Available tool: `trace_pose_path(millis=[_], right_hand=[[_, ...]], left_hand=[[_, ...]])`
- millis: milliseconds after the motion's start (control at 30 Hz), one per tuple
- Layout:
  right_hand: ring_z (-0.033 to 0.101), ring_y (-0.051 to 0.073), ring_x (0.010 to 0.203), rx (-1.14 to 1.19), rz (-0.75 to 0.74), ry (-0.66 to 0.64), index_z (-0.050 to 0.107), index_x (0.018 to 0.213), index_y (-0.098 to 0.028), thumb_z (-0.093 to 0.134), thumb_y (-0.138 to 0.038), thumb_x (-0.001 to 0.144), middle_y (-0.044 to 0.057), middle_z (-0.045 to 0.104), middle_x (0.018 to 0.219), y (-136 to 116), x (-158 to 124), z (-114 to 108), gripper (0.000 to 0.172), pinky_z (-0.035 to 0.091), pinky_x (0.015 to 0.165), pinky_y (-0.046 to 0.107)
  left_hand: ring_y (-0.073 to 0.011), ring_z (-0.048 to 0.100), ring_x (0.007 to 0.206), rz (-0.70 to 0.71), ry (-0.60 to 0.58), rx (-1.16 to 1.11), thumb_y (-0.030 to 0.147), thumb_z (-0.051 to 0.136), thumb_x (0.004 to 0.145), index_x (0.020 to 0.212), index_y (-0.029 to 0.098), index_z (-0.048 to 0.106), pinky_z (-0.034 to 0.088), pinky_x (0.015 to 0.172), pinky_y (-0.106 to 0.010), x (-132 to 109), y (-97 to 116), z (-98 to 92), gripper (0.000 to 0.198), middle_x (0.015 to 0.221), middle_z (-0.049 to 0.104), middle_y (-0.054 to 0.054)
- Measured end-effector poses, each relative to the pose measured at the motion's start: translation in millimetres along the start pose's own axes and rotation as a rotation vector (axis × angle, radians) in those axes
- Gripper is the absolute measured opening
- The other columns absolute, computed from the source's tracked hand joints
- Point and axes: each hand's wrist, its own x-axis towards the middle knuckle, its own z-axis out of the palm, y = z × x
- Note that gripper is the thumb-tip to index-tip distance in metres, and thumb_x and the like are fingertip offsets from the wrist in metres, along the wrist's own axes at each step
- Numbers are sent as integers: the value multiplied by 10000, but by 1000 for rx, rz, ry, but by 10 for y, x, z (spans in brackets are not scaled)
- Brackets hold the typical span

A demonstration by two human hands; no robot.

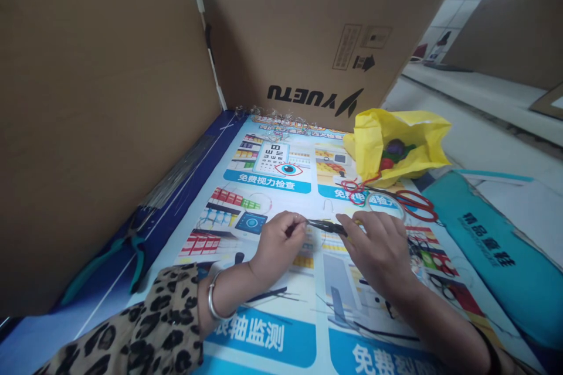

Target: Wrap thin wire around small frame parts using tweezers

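My right hand (380, 246) is closed around needle-nose pliers (325, 225). Their dark, slim jaws point left, toward my other hand. My left hand (281, 243) pinches with thumb and fingertips right at the jaw tips; whatever lies between those fingers is too small to make out. Both hands are above a printed poster (308, 316) that covers the table. A short bent piece of thin wire (328, 205) lies just beyond the pliers.
Cardboard panels (308, 23) wall off the left and back. Teal-handled pliers (132, 246) and a bundle of thin wires (180, 173) lie left. Wire scraps (281, 120) lie at the back. Rightward are a yellow bag (369, 146), red-handled scissors (417, 205), red cord (352, 190) and a teal bag (492, 246).
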Motion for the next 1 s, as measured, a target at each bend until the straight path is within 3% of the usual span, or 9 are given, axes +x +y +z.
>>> trace_pose_path(millis=[133, 333, 1000], right_hand=[[457, 191, 840, -23, -25, 15, 606, 998, -229, 557, -219, 784, 51, 588, 871, -16, -12, -47, 219, 287, 756, 345], [465, 190, 814, 51, 13, -89, 625, 946, -210, 565, -240, 779, 53, 589, 846, -33, 18, -136, 179, 296, 736, 331], [456, 192, 833, -80, -42, -7, 608, 995, -221, 541, -217, 795, 56, 593, 875, -28, 23, -44, 211, 290, 757, 358]], left_hand=[[-126, 545, 720, -15, -8, -41, 154, 470, 749, 735, 173, 601, 409, 670, -228, 8, -14, -2, 133, 749, 620, -10], [-121, 542, 707, -40, 50, -68, 174, 476, 746, 755, 166, 604, 413, 663, -229, 70, -73, -20, 129, 746, 614, -9], [-107, 484, 614, -113, -12, -149, 207, 499, 710, 678, 155, 586, 384, 570, -208, 51, -37, -1, 106, 651, 568, -1]])
